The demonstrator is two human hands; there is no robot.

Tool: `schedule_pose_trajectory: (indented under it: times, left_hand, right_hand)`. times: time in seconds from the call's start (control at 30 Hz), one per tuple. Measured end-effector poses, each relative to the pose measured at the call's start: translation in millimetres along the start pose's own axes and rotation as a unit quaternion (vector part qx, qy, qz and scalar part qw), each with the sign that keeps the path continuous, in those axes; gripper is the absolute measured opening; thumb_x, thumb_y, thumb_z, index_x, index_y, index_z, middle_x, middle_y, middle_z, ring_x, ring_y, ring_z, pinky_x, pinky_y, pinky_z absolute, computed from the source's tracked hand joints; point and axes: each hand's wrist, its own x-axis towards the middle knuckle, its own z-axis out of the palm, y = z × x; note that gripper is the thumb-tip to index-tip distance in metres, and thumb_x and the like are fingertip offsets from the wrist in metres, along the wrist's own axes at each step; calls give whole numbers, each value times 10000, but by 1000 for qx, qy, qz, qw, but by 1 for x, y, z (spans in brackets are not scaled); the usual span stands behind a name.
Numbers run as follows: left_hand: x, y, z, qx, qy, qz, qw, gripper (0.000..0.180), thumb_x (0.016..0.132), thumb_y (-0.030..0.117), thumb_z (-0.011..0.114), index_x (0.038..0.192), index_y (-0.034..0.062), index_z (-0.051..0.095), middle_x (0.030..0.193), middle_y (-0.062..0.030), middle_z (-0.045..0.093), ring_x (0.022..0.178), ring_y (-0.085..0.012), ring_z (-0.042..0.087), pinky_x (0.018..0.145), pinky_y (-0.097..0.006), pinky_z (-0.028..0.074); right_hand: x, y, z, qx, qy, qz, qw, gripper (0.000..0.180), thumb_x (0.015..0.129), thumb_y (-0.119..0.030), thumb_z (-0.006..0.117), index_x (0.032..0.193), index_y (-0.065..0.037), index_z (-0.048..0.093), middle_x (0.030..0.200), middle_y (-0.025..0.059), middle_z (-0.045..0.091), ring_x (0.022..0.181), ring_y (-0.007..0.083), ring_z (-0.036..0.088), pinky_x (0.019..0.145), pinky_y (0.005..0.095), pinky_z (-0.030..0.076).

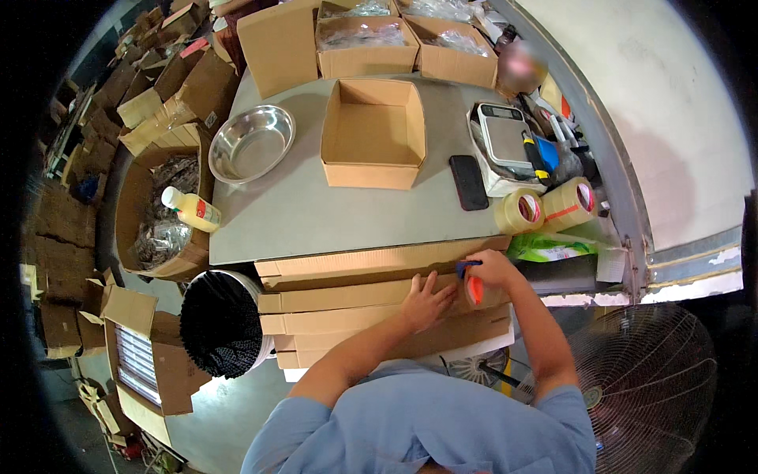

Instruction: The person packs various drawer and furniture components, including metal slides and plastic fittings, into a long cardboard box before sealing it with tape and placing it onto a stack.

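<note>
We are pressing our left hand (426, 302) flat, fingers spread, on the stack of flattened cardboard boxes (347, 310) lying at lower centre of the frame, against the near edge of the desk (316, 213). Our right hand (489, 272) is closing around a tape dispenser (472, 284) with an orange body and blue tip, resting on the top of the stack, just right of the left hand. Above, at frame centre, an open empty carton (373, 134) is sitting on the desk, a steel bowl (251, 144) left of it. Two tape rolls (545, 207), a black phone (468, 182) and a scale (505, 138) are sitting centre right. A black bin (221, 322) is standing lower left.
</note>
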Motion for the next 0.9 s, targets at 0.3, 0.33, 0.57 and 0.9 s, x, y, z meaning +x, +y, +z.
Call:
schedule_pose_trajectory:
  times: [0.3,0.33,0.57,0.9]
  left_hand:
    - [3,2,8,-5,-22,-29,999,679,803,573,539,1370,224,404,1452,8,306,1262,-427,299,880,-665,331]
    - [4,2,8,-4,-19,-28,999,684,805,573,536,1376,222,393,1454,8,303,1263,-425,299,885,-665,328]
    - [7,7,5,10,-32,-14,999,693,813,565,527,1383,200,379,1461,13,299,1273,-412,298,896,-674,317]
    - [66,38,23,-35,-8,-90,995,865,744,570,597,1411,96,317,1471,-153,263,1342,-401,229,1016,-632,209]
  right_hand:
    - [-104,0,63,123,93,-24,988,460,738,-224,595,1175,-79,579,1162,186,581,1061,353,563,896,404,459]
    - [-125,2,76,107,105,-18,989,465,747,-223,593,1181,-57,574,1180,185,573,1073,348,559,913,394,450]
    - [-144,26,110,187,104,32,976,458,761,-209,605,1189,-51,576,1141,191,602,1063,314,577,903,354,449]
    - [-162,32,127,301,91,94,945,458,740,-170,597,1186,-68,591,1130,179,617,1034,299,600,899,342,457]
